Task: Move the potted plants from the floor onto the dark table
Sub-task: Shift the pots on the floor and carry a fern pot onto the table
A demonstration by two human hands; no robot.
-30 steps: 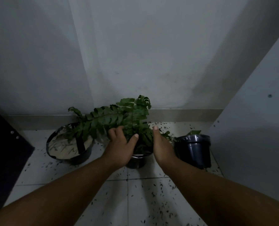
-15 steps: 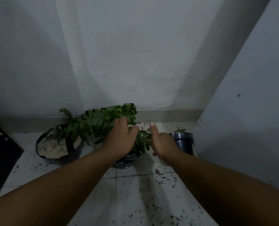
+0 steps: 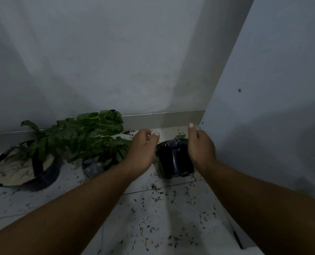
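Note:
A small dark pot (image 3: pixel 174 159) stands on the tiled floor near the right wall, with only a small leaf showing at its back rim. My left hand (image 3: pixel 143 151) hovers at its left side and my right hand (image 3: pixel 200 148) at its right side, both with fingers apart and holding nothing. Whether either hand touches the pot I cannot tell. Left of it a leafy green fern (image 3: pixel 90 133) spills out of a dark pot (image 3: pixel 91 167) on the floor. The dark table is not in view.
A wide, shallow dark basin (image 3: pixel 22 170) holding pale soil sits at the far left. Dark debris is scattered over the white floor tiles (image 3: pixel 153 218). A grey wall with a skirting (image 3: pixel 162 119) runs behind, and a white panel (image 3: pixel 263 107) closes the right side.
Both hands have left the fern pot and moved right to either side of the small dark pot. The view has shifted right as well.

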